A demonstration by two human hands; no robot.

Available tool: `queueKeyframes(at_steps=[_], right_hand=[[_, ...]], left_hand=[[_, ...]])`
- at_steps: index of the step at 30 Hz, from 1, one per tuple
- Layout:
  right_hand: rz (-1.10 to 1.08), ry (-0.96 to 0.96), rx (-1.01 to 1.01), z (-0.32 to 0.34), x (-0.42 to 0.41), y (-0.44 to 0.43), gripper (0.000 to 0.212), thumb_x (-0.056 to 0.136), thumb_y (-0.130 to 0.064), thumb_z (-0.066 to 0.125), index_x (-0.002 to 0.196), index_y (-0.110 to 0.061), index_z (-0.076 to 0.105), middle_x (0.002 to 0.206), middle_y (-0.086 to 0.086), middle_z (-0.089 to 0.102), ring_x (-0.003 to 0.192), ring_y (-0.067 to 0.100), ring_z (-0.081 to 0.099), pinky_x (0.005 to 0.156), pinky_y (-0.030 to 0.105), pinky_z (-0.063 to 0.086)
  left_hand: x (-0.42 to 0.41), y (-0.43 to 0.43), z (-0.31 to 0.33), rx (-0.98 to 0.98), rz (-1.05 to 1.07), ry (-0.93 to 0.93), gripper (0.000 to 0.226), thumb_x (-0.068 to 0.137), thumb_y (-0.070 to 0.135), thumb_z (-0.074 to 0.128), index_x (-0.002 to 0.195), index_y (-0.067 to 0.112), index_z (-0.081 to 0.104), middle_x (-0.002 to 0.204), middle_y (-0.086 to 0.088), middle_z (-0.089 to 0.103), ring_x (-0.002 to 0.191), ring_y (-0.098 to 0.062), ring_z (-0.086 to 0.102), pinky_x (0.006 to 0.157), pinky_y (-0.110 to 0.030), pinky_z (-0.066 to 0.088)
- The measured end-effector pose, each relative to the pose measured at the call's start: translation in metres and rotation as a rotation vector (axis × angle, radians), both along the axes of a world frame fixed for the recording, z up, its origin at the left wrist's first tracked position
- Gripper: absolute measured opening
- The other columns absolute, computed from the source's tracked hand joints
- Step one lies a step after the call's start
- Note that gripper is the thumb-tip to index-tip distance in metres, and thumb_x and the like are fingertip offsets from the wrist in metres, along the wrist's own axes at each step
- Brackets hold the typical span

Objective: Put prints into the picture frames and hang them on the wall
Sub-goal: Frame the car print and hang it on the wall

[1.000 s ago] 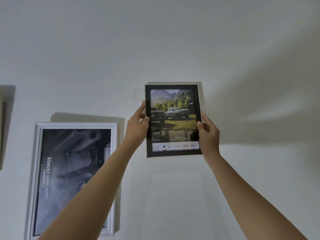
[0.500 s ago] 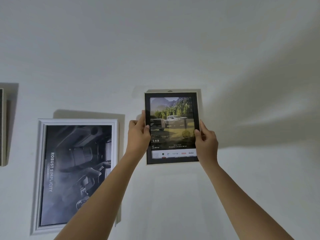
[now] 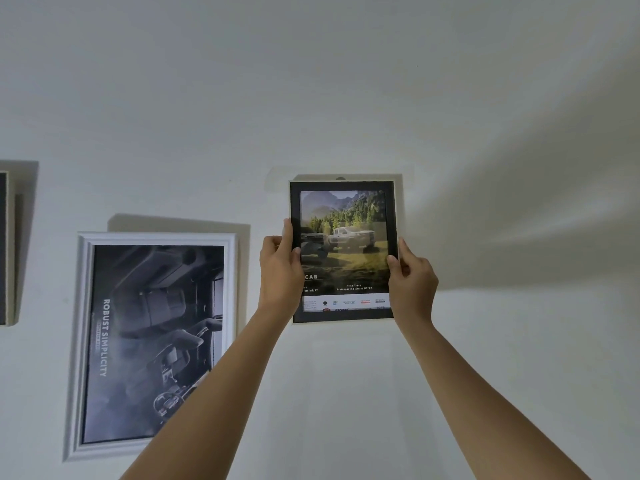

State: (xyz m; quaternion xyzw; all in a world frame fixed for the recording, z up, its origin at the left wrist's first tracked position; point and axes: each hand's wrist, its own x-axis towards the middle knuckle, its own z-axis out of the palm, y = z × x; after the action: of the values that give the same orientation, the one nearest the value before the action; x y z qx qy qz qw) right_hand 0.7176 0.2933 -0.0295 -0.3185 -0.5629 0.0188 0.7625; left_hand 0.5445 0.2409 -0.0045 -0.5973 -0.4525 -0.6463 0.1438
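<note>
A small black frame holding a print of pickup trucks in a mountain meadow is pressed upright against the white wall. My left hand grips its left edge and my right hand grips its right edge, both at mid height with arms raised. A small dark hook or nail shows just above the middle of the frame's top edge.
A larger white frame with a dark car-interior print reading "ROBUST SIMPLICITY" hangs slightly tilted to the lower left. The edge of a third frame shows at the far left. Bare wall extends to the right and above.
The black frame sits slightly lower in view than a second ago, and the nail above its top edge has become visible. Both hands have slid a little up its sides.
</note>
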Motion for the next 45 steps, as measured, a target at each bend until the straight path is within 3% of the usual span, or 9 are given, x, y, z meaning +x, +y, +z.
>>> queueKeyframes(at_steps=[3,6,15,20,27,30,35,38,45], right_hand=[[0.006,0.008,0.028,0.0,0.0,0.0,0.042,0.09,-0.007,0.056,0.132,-0.008,0.048,0.092,0.012,0.05,0.083,0.016,0.046,0.074,-0.004,0.033],[0.017,0.018,0.036,0.001,0.0,0.002,0.043,0.089,-0.006,0.057,0.131,-0.007,0.049,0.095,0.011,0.047,0.083,0.014,0.046,0.071,-0.011,0.028],[0.051,0.038,-0.014,0.002,0.002,0.001,0.042,0.087,-0.01,0.061,0.128,-0.008,0.053,0.095,0.013,0.055,0.082,0.014,0.052,0.077,0.007,0.038],[0.054,0.04,-0.031,-0.01,0.001,-0.004,0.042,0.087,-0.008,0.061,0.128,-0.008,0.053,0.096,0.015,0.056,0.085,0.021,0.057,0.081,0.017,0.043],[0.034,-0.001,-0.072,-0.012,0.004,-0.011,0.044,0.085,-0.005,0.062,0.129,-0.006,0.052,0.093,0.01,0.052,0.084,0.021,0.056,0.077,0.003,0.033],[0.047,-0.003,-0.092,-0.012,0.004,-0.014,0.045,0.085,-0.002,0.062,0.129,-0.004,0.052,0.095,0.01,0.052,0.084,0.023,0.058,0.078,0.001,0.031],[0.015,-0.042,-0.12,-0.015,0.005,-0.02,0.041,0.085,-0.003,0.061,0.126,-0.003,0.055,0.105,0.015,0.058,0.085,0.013,0.051,0.079,0.011,0.039],[-0.02,-0.065,-0.119,-0.015,0.007,-0.024,0.034,0.084,-0.005,0.063,0.118,-0.002,0.06,0.106,0.016,0.061,0.087,0.017,0.054,0.078,0.018,0.042],[-0.041,-0.072,-0.154,-0.012,0.01,-0.033,0.033,0.085,-0.008,0.063,0.117,-0.001,0.061,0.114,0.018,0.06,0.1,0.027,0.059,0.081,0.02,0.04]], left_hand=[[-0.003,0.003,-0.005,0.047,0.003,0.025,0.049,0.097,0.008,0.04,0.143,0.019,0.03,0.116,0.003,0.027,0.113,-0.021,0.04,0.099,-0.028,0.039],[-0.006,0.004,-0.005,0.07,-0.002,0.032,0.049,0.096,0.008,0.042,0.142,0.019,0.032,0.118,0.002,0.029,0.114,-0.02,0.04,0.099,-0.027,0.039],[-0.007,0.005,-0.006,0.068,0.01,0.025,0.048,0.096,0.008,0.045,0.142,0.016,0.034,0.126,-0.008,0.036,0.116,-0.022,0.041,0.102,-0.029,0.037],[-0.006,0.005,-0.011,0.024,-0.008,0.003,0.049,0.096,0.01,0.043,0.143,0.02,0.032,0.122,-0.006,0.035,0.114,-0.023,0.041,0.097,-0.043,0.047],[-0.007,-0.001,-0.014,-0.001,-0.011,0.02,0.052,0.095,0.005,0.043,0.143,0.022,0.032,0.12,-0.007,0.036,0.108,-0.025,0.049,0.093,-0.04,0.05],[-0.008,-0.004,-0.017,0.001,-0.006,0.031,0.055,0.093,0.002,0.046,0.142,0.022,0.033,0.118,-0.006,0.037,0.106,-0.025,0.051,0.092,-0.029,0.047],[-0.012,-0.008,-0.022,0.001,0.0,0.032,0.05,0.092,0.002,0.048,0.138,0.019,0.04,0.111,0.003,0.039,0.105,-0.019,0.05,0.094,-0.029,0.046],[-0.013,-0.011,-0.023,-0.002,-0.011,0.035,0.048,0.092,0.004,0.048,0.137,0.019,0.041,0.112,0.002,0.043,0.106,-0.018,0.05,0.095,-0.029,0.045],[-0.013,-0.018,-0.021,-0.038,0.031,0.053,0.043,0.092,0.008,0.05,0.134,0.013,0.045,0.116,-0.003,0.049,0.107,-0.018,0.05,0.096,-0.03,0.043]])
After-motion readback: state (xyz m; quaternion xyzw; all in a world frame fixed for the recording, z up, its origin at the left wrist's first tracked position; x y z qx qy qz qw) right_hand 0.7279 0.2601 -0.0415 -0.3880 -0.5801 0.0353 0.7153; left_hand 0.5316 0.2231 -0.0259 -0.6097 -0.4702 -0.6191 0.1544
